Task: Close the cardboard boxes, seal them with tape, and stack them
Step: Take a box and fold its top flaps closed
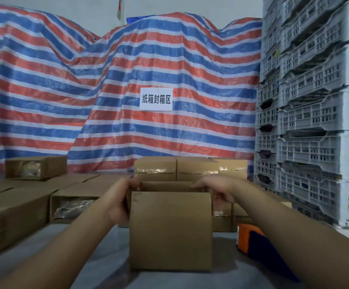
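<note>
At the table [98,257]: open cardboard box [170,230]
Left grip [119,202]: holding box's left top edge
Right grip [215,187]: holding its right flap

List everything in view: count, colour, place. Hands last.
Held box: one, brown, centre, top open.
Sealed boxes: three, brown, taped, in a row behind it.
Other boxes: several, brown, left side.
Tarpaulin: one, red, blue and white striped, background.
Sign: one, white, on the tarpaulin.
Crates: a tall stack, grey, right.
Orange and blue object: one, right of the held box.
Left hand: grips the box's left side.
Right hand: grips its right top edge.
</note>
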Available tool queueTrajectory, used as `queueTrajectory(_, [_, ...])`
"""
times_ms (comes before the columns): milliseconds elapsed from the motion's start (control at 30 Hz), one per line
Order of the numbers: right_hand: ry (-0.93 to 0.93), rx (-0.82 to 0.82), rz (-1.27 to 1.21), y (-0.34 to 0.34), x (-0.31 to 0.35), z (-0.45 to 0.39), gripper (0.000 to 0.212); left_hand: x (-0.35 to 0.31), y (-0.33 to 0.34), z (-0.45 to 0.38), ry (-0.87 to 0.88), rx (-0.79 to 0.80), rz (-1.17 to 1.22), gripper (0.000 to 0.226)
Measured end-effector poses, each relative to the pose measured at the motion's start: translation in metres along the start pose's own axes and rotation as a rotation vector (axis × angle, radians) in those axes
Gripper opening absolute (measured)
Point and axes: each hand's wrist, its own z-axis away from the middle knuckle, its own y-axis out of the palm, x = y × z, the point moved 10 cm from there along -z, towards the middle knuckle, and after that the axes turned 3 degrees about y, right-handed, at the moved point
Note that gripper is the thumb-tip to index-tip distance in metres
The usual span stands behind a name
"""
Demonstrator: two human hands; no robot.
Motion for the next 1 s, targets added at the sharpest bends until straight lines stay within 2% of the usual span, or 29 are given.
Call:
queueTrajectory(167, [-0.108, -0.131, -0.510, 0.006, -0.018, 0.006, 0.047, 0.000, 0.002, -0.012, 0.115, 0.047, 0.079, 0.026])
queueTrajectory(333, [-0.108, -0.190, -0.835, 0.026, -0.047, 0.003, 0.067, 0.008, -0.002, -0.019, 0.302, 0.010, 0.111, 0.056])
queueTrajectory(400, [-0.134, -0.202, -0.871, 0.031, -0.053, -0.002, 0.067, 0.015, -0.006, -0.019, 0.343, -0.029, 0.100, 0.060])
queueTrajectory(567, [-0.151, -0.215, -0.891, 0.035, -0.062, -0.006, 0.067, 0.015, -0.006, -0.021, 0.419, -0.043, 0.026, 0.053])
queueTrajectory(1000, [-0.167, -0.191, -0.849, 0.037, -0.057, 0.004, 0.072, 0.018, 0.003, -0.005, 0.394, 0.125, 0.105, 0.038])
